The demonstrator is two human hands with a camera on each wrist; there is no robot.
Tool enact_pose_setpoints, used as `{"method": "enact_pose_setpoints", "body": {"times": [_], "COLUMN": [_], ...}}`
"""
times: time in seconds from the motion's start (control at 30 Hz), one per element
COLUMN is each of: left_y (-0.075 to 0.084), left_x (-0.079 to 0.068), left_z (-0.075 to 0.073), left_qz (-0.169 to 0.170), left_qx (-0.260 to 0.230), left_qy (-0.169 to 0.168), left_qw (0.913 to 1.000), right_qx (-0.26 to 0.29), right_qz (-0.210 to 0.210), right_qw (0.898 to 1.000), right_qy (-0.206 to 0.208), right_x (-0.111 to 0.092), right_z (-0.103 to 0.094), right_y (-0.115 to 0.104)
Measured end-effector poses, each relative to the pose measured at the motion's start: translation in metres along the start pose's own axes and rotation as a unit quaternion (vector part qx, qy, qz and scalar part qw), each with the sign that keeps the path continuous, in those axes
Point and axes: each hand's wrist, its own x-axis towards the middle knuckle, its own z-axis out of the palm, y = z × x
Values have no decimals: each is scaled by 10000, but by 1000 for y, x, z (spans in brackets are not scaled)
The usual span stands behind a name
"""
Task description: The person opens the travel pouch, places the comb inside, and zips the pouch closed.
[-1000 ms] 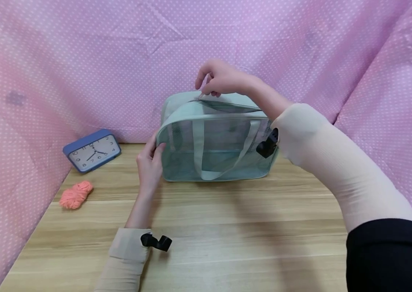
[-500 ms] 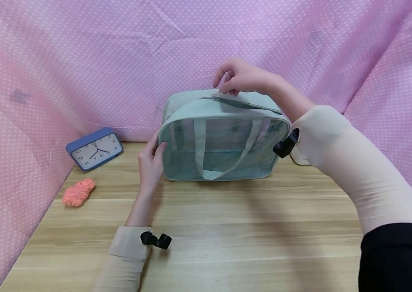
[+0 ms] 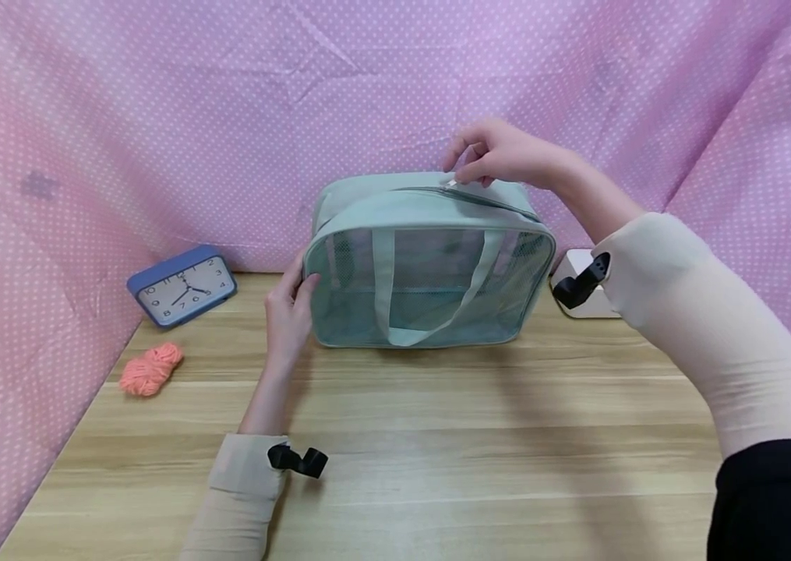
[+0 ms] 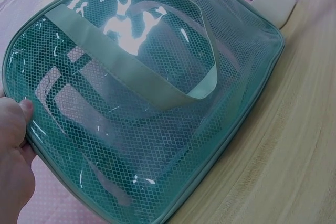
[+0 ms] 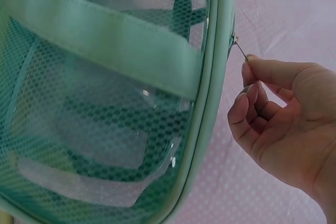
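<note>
A mint-green bag (image 3: 430,288) with a clear front, mesh and a strap handle (image 3: 383,273) stands upright on the table. My left hand (image 3: 288,312) grips its left edge, thumb on the front; the left wrist view shows the thumb (image 4: 16,114) at the rim, with the other fingers mostly hidden. Above the bag's top, my right hand (image 3: 507,156) pinches the zipper pull (image 5: 241,51) between thumb and forefinger. The zip is closed left of the slider, and a narrow gap (image 3: 493,204) runs along the top to its right.
At the left a blue clock (image 3: 185,288) leans on the wooden table (image 3: 395,452), with a coral yarn skein (image 3: 151,369) in front of it. A white box-like object (image 3: 573,265) stands right of the bag, partly hidden by the right wrist's camera. Pink dotted cloth (image 3: 262,117) hangs behind.
My right hand has drawn the zipper pull rightward along the bag's top, and the gap has narrowed. More of the white object shows. My left hand stays at the bag's left edge.
</note>
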Motion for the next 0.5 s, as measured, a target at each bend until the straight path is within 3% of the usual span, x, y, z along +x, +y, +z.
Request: {"method": "enact_pose_setpoints", "body": {"times": [0.5], "left_y": [0], "left_x": [1], "left_z": [-1], "left_qz": [58], "left_qx": [107], "left_qy": [-45], "left_qw": [9999], "right_qx": [75], "right_qz": [356], "right_qw": [9993], "right_qy": [131], "right_x": [-24], "right_z": [-15], "right_y": [31]}}
